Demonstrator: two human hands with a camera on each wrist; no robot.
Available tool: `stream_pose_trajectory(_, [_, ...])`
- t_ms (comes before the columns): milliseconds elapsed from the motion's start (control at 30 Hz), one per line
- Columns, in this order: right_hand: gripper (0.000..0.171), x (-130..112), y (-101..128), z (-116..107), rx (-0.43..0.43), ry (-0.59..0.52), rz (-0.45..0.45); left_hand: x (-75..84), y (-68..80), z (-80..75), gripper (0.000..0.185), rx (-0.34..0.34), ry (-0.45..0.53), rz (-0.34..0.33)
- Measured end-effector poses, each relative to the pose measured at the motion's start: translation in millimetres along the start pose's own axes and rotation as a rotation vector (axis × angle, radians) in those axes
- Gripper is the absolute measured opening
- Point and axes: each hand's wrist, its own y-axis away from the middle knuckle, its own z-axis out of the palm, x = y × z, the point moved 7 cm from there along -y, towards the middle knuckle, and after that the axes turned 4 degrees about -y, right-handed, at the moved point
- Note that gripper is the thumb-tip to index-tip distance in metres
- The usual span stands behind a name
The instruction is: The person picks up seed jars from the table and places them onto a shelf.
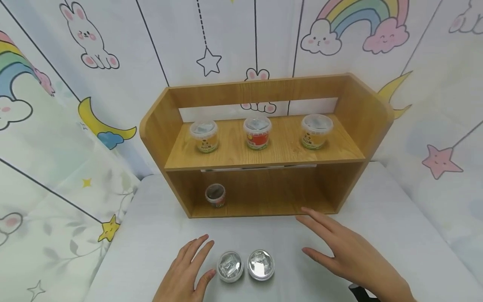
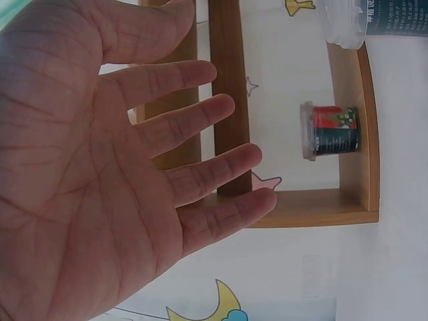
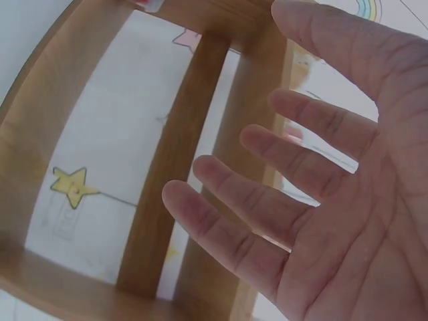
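Observation:
Two small cups with clear lids stand side by side on the white table near its front edge, one to the left of the other. My left hand hovers open just left of the left cup, fingers straight, holding nothing. My right hand is spread open to the right of the pair, close to the shelf's bottom front edge. The left wrist view shows the open left palm, with a dark red-labelled cup in the shelf behind it. In the right wrist view, the bare right palm is in front of the shelf.
A two-level wooden shelf stands on the table against the cartoon-printed wall. Its upper board carries three lidded cups: left, middle, right. One dark cup sits at the lower level's left.

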Motion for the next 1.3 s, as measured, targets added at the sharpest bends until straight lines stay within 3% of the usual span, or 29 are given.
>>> stream_pose_trajectory(133, [0.068,0.2,10.3,1.9,0.002,0.002,0.030,0.2,0.7,1.0,0.067,-0.004,-0.001,-0.007])
stream_pose_trajectory(367, [0.065,12.5,27.8,18.5,-0.089,-0.087,0.206,1.6,1.2,1.3,0.067,0.011,-0.001,0.005])
stream_pose_trajectory(467, [0.065,15.0,31.9,21.7,-0.090,-0.086,0.230,1.5,0.7,1.5,0.067,0.008,0.001,-0.002])
stream_pose_trajectory(633, [0.063,15.3,36.3,21.9,-0.032,-0.062,0.196,1.3,-0.6,1.4,0.067,-0.003,0.006,-0.020])
stream_pose_trajectory(900, [0.067,12.0,43.7,21.8,0.065,-0.022,0.095,2.2,0.3,9.6,0.064,-0.111,0.033,-0.108])
stream_pose_trajectory(1300, [0.064,12.1,42.3,23.8,0.057,-0.042,0.108,4.7,-0.4,9.1,0.065,-0.084,0.014,-0.081])
